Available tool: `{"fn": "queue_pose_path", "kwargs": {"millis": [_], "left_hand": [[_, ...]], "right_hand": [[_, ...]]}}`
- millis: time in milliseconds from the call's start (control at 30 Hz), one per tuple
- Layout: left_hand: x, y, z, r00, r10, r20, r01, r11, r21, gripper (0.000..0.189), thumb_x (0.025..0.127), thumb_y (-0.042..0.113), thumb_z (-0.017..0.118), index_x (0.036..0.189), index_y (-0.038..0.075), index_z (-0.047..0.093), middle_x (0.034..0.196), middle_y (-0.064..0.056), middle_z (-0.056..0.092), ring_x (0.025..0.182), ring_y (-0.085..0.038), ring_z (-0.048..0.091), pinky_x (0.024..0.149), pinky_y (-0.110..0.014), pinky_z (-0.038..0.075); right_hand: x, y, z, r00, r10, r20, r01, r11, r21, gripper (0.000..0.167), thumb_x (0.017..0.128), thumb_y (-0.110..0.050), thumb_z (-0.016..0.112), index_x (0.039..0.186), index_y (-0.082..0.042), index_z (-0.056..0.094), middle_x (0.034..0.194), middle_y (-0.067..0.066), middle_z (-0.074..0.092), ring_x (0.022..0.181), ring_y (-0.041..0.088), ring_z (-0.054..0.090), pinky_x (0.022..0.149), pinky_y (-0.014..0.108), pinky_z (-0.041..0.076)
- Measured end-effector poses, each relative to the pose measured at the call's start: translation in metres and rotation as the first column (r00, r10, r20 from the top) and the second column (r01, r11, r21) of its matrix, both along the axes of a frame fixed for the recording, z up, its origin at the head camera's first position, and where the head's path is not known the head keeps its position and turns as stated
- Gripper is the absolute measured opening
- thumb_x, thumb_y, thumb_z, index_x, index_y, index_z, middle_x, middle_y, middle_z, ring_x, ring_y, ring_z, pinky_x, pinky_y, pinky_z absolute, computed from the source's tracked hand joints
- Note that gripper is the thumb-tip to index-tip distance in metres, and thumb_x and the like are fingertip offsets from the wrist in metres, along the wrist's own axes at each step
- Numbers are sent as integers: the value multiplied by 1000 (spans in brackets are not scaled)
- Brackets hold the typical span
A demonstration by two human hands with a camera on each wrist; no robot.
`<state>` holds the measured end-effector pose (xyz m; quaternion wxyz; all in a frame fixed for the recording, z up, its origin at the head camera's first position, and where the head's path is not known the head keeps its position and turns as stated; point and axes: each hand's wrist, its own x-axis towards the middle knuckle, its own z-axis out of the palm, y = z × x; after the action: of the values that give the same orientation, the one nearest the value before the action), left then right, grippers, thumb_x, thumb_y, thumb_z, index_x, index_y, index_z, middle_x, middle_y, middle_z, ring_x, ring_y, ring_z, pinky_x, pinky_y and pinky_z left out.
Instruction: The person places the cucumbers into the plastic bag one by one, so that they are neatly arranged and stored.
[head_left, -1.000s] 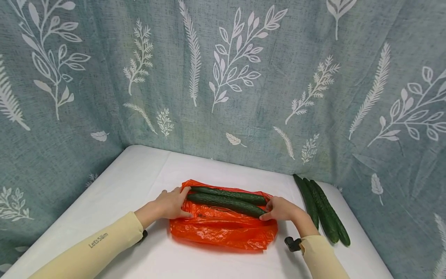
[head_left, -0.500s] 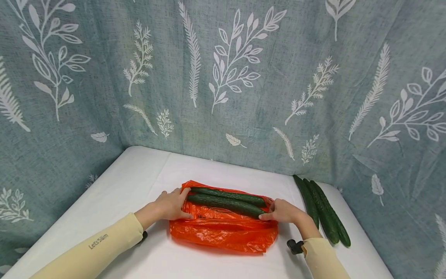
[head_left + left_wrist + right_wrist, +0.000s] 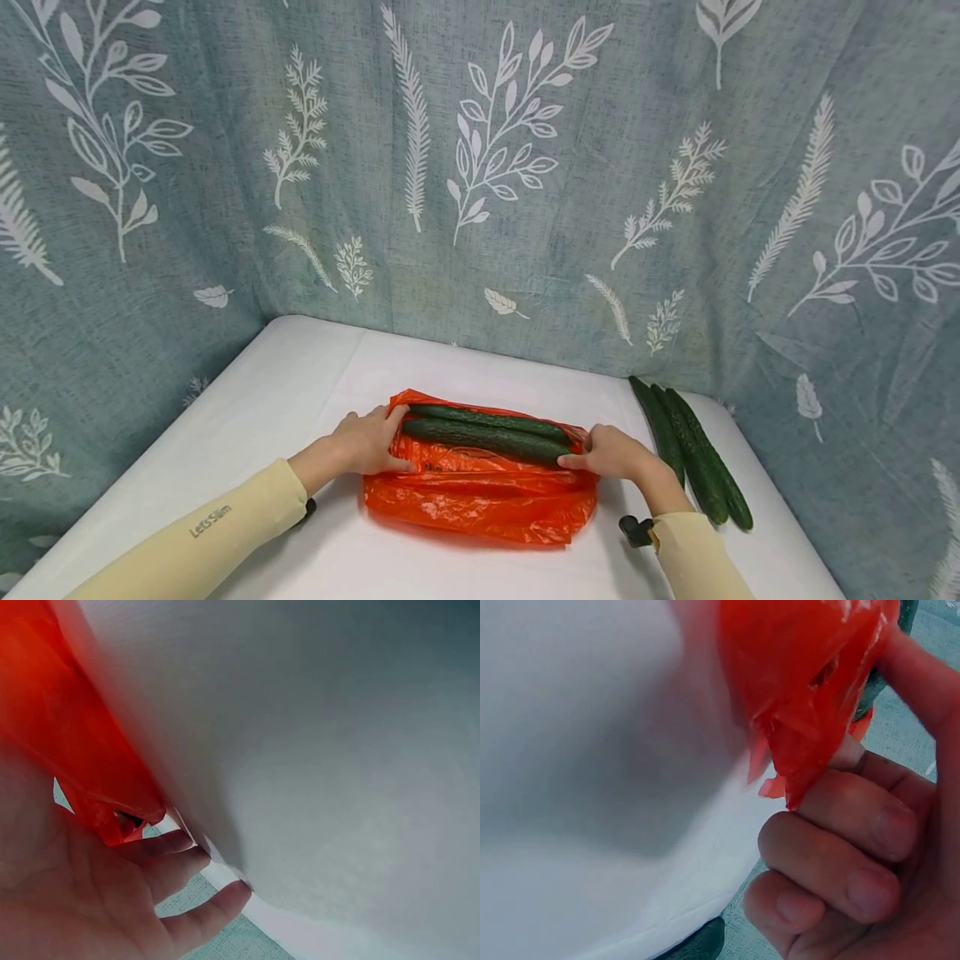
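Observation:
A red plastic bag (image 3: 480,508) lies across the middle of the white table. Its open side shows two long dark green cucumbers (image 3: 487,435) lying side by side inside. My left hand (image 3: 367,440) spans the bag's left end, thumb and index finger spread; in the left wrist view its other fingers (image 3: 214,907) reach out nearly straight by the tabletop. At the other end my right hand (image 3: 609,452) grips the bag's edge, thumb by the front cucumber's tip. Its fingers (image 3: 840,862) are curled in the right wrist view, a bag corner hanging beside them.
Three more cucumbers (image 3: 701,467) lie together on the table's right side, close to my right forearm. The white table (image 3: 315,358) meets a blue-green curtain (image 3: 450,275) with white leaf prints at its back and sides.
The right hand has shifted slightly, drawing the bag's right edge over the cucumbers' ends; the front cucumber's right end has risen a little. The left hand has stayed in place.

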<state>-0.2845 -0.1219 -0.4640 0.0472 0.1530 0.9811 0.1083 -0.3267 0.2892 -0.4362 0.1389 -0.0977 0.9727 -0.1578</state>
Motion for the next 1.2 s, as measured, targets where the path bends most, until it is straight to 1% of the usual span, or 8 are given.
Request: {"fn": "queue_pose_path", "kwargs": {"millis": [100, 300, 567, 800, 900, 1000, 1100, 1200], "left_hand": [[0, 0, -1, 1000, 3, 4, -3, 1000, -2, 103, 77, 67, 75, 153, 10, 34, 144, -24, 51, 134, -40, 51, 103, -60, 41], [0, -1, 0, 1000, 8, 10, -8, 1000, 3, 104, 78, 68, 74, 154, 10, 34, 147, -24, 49, 137, -40, 48, 105, -61, 40], [0, 0, 2, 1000, 6, 13, -6, 1000, 6, 104, 78, 67, 75, 154, 10, 34, 146, -24, 49, 135, -40, 49, 105, -61, 40], [-1, 0, -1, 1000, 0, 12, 0, 1000, 7, 104, 77, 67, 75, 154, 9, 33, 146, -24, 49, 135, -41, 49, 105, -62, 40], [-1, 0, -1, 1000, -2, 15, 2, 1000, 5, 105, 78, 67, 75, 154, 9, 33, 146, -25, 49, 136, -41, 48, 105, -62, 40], [0, 0, 0, 1000, -3, 16, 3, 1000, 1, 105, 78, 67, 75, 154, 8, 33, 147, -25, 48, 137, -41, 47, 105, -62, 39], [0, 0, 0, 1000, -4, 15, 4, 1000, -1, 105, 78, 67, 74, 154, 8, 33, 147, -25, 48, 137, -41, 47, 105, -62, 39], [1, 0, 1, 1000, -9, 12, 9, 1000, -3, 104, 79, 67, 74, 154, 8, 33, 147, -25, 48, 138, -41, 47, 105, -62, 39]], "right_hand": [[0, -3, 0, 1000, -2, 4, 2, 1000, 28, 51, 81, -55, 78, 59, -16, 54, 52, -4, 36, 50, 12, 33, 51, 28, 27], [1, -6, 3, 998, 44, -33, -42, 997, 64, 51, 83, -50, 78, 55, -17, 51, 49, -5, 35, 47, 11, 32, 50, 27, 26], [3, -7, 3, 999, 32, -18, -31, 999, 32, 49, 84, -48, 79, 57, -16, 52, 52, -5, 32, 51, 12, 29, 52, 28, 24], [8, -7, 7, 997, 36, -63, -35, 999, 16, 45, 83, -43, 81, 61, -13, 56, 53, -3, 41, 50, 12, 37, 51, 28, 28], [9, -6, 8, 997, 40, -63, -40, 999, -9, 45, 83, -41, 81, 61, -14, 54, 53, -3, 39, 50, 11, 35, 51, 27, 27], [10, -2, 7, 995, 71, -74, -76, 995, -65, 43, 85, -38, 80, 61, -14, 54, 53, -4, 39, 51, 11, 35, 51, 27, 28], [10, 3, 3, 988, 105, -115, -120, 984, -134, 38, 86, -34, 79, 63, -13, 57, 54, -5, 42, 52, 11, 38, 51, 27, 32], [10, 9, -2, 980, 93, -177, -129, 970, -204, 33, 88, -32, 78, 68, -14, 60, 56, -6, 46, 53, 10, 41, 51, 27, 35]]}}
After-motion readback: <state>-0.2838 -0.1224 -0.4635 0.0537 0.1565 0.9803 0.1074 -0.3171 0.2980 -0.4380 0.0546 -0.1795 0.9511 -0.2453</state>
